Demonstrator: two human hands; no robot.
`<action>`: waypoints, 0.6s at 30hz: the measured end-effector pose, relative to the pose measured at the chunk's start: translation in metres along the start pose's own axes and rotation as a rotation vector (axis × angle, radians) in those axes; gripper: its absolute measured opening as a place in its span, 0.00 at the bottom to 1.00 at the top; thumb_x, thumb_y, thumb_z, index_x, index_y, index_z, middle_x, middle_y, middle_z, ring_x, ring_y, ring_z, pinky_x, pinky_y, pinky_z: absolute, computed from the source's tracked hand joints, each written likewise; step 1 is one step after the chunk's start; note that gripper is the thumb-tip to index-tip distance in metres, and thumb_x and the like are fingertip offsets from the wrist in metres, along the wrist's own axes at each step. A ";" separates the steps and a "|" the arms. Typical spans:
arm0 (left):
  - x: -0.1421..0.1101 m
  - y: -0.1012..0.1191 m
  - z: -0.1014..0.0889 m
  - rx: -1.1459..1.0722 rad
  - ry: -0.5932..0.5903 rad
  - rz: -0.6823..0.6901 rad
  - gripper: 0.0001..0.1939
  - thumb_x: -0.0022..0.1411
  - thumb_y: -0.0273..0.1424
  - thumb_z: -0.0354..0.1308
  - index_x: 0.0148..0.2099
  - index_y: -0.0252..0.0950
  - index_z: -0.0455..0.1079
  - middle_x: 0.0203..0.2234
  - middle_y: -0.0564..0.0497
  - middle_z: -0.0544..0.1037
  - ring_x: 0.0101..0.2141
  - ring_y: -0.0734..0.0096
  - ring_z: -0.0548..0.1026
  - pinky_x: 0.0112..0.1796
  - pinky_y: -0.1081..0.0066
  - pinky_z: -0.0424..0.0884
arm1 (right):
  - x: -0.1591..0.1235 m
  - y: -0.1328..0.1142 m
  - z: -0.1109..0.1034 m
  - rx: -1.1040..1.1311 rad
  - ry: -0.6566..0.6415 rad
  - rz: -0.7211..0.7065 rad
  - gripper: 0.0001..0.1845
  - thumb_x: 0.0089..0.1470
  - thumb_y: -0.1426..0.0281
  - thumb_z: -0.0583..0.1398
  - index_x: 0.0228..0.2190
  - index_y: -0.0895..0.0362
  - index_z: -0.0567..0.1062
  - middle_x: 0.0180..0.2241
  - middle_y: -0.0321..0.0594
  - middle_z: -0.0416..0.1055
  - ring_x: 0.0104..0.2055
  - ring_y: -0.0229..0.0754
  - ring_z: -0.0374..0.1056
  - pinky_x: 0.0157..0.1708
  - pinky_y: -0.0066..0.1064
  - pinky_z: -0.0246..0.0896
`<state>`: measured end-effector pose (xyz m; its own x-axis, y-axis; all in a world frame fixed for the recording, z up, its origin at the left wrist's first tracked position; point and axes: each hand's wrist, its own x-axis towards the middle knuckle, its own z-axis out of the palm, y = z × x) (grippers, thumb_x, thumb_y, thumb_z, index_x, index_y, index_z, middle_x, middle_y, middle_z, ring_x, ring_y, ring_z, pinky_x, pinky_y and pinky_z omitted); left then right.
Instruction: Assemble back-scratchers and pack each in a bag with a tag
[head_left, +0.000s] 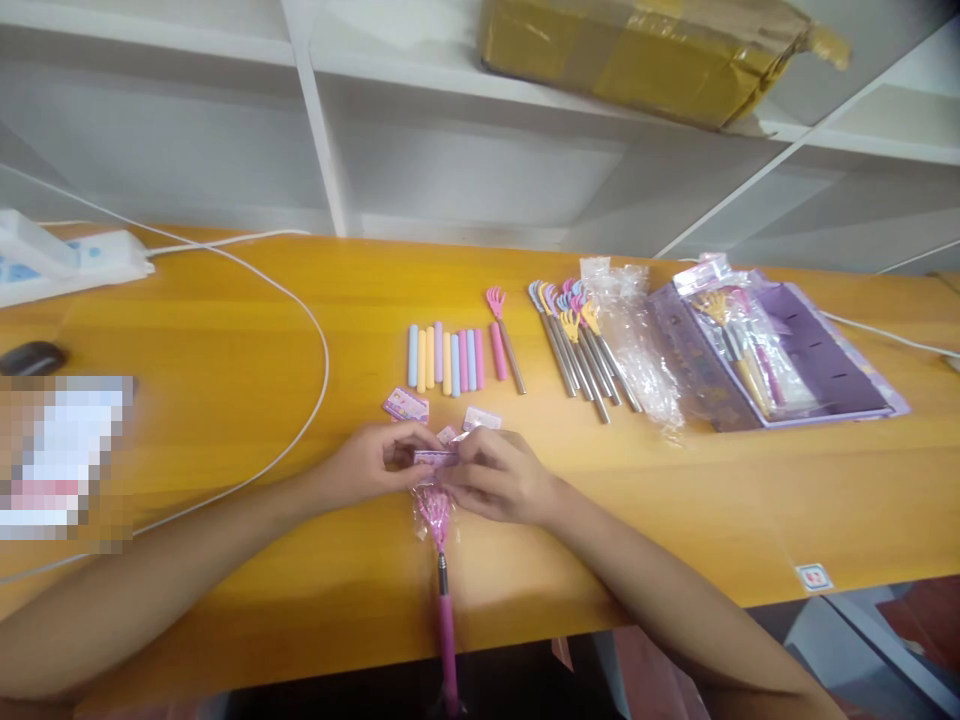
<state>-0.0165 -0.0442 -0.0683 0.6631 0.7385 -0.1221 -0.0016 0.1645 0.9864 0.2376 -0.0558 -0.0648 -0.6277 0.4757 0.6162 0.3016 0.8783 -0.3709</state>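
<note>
The left hand (375,462) and right hand (510,475) pinch a card (433,459) by the bagged pink scratcher (447,640) on the table (195,390) — bagged scratchers (750,385) sit in the box (855,375), bare scratchers (555,345) and tubes (448,365) lie outside.

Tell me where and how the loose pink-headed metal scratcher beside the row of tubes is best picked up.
I'd pinch the scratcher across the near half of its bare shaft, coming from above. The shaft is slim and straight, lying on the table; its near end slants away from the pink tube, leaving more finger room than by the pronged head.
</note>
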 end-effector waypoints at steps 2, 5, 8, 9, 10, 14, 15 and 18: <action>0.000 -0.001 0.000 0.007 0.013 -0.005 0.14 0.67 0.35 0.68 0.53 0.36 0.76 0.46 0.44 0.83 0.46 0.65 0.82 0.50 0.65 0.77 | 0.001 0.000 0.000 0.001 0.026 0.005 0.08 0.62 0.67 0.69 0.36 0.53 0.74 0.33 0.36 0.68 0.30 0.37 0.65 0.28 0.31 0.61; 0.000 0.000 0.001 0.008 0.012 0.010 0.14 0.66 0.34 0.69 0.52 0.35 0.77 0.46 0.44 0.84 0.46 0.64 0.82 0.50 0.65 0.77 | 0.002 -0.002 0.002 0.055 0.115 0.192 0.14 0.64 0.67 0.67 0.33 0.52 0.67 0.29 0.33 0.66 0.29 0.37 0.63 0.27 0.30 0.58; 0.001 0.002 0.002 0.030 0.005 0.039 0.13 0.66 0.34 0.69 0.50 0.35 0.78 0.44 0.45 0.84 0.44 0.64 0.82 0.48 0.65 0.78 | 0.004 -0.009 0.008 0.161 0.113 0.405 0.13 0.65 0.66 0.67 0.41 0.53 0.67 0.29 0.30 0.64 0.26 0.34 0.61 0.25 0.27 0.56; 0.001 0.003 0.002 0.050 0.009 0.051 0.12 0.66 0.34 0.69 0.49 0.35 0.79 0.42 0.46 0.84 0.42 0.65 0.82 0.47 0.66 0.78 | 0.004 -0.012 0.010 0.217 0.086 0.445 0.15 0.65 0.66 0.67 0.46 0.53 0.67 0.30 0.29 0.65 0.25 0.33 0.61 0.24 0.26 0.56; 0.001 0.003 0.002 0.073 0.016 0.063 0.11 0.66 0.34 0.69 0.48 0.36 0.79 0.41 0.46 0.85 0.41 0.66 0.82 0.45 0.67 0.78 | 0.003 -0.014 0.011 0.279 0.056 0.472 0.18 0.66 0.66 0.66 0.51 0.53 0.66 0.31 0.29 0.67 0.24 0.31 0.61 0.24 0.25 0.56; 0.000 0.001 0.001 0.117 0.025 0.087 0.08 0.64 0.30 0.69 0.46 0.36 0.79 0.40 0.47 0.85 0.41 0.67 0.82 0.45 0.68 0.77 | 0.000 -0.019 0.016 0.474 0.015 0.527 0.21 0.69 0.69 0.63 0.58 0.53 0.64 0.32 0.29 0.68 0.22 0.28 0.60 0.22 0.22 0.54; 0.000 0.000 0.001 0.114 0.023 0.084 0.08 0.64 0.30 0.69 0.46 0.36 0.79 0.40 0.47 0.85 0.41 0.66 0.82 0.45 0.68 0.77 | -0.001 -0.019 0.017 0.501 0.010 0.535 0.21 0.69 0.69 0.63 0.59 0.53 0.64 0.32 0.29 0.67 0.22 0.28 0.60 0.22 0.22 0.54; 0.000 -0.001 0.001 0.108 0.030 0.073 0.09 0.63 0.29 0.70 0.46 0.37 0.78 0.41 0.47 0.85 0.42 0.66 0.83 0.46 0.67 0.78 | -0.002 -0.017 0.018 0.582 -0.009 0.548 0.21 0.68 0.69 0.64 0.59 0.53 0.66 0.31 0.28 0.66 0.23 0.28 0.59 0.22 0.21 0.53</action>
<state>-0.0159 -0.0454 -0.0692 0.6412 0.7657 -0.0507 0.0324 0.0390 0.9987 0.2205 -0.0727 -0.0721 -0.5050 0.8300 0.2368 0.1472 0.3532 -0.9239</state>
